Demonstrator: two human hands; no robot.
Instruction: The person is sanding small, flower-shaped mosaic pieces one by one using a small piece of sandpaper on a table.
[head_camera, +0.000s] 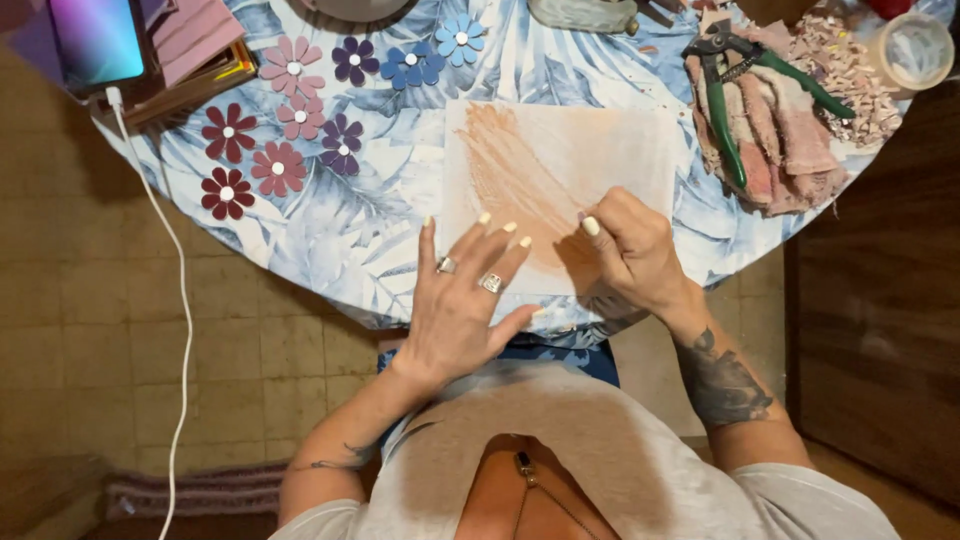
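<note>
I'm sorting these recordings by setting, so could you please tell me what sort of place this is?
Probably a home craft table. On a round table with a leafy blue cloth lie cut-out flowers and green-handled pliers on rags. Both hands, left hand and right hand, rest on a sheet rubbed with orange colour.

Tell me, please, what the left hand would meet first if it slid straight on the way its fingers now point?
Probably the sheet of paper: the left hand lies spread at its lower left corner, fingers pointing up and slightly right onto the orange-shaded patch. Beyond the sheet, the flowered tablecloth looks free.
</note>
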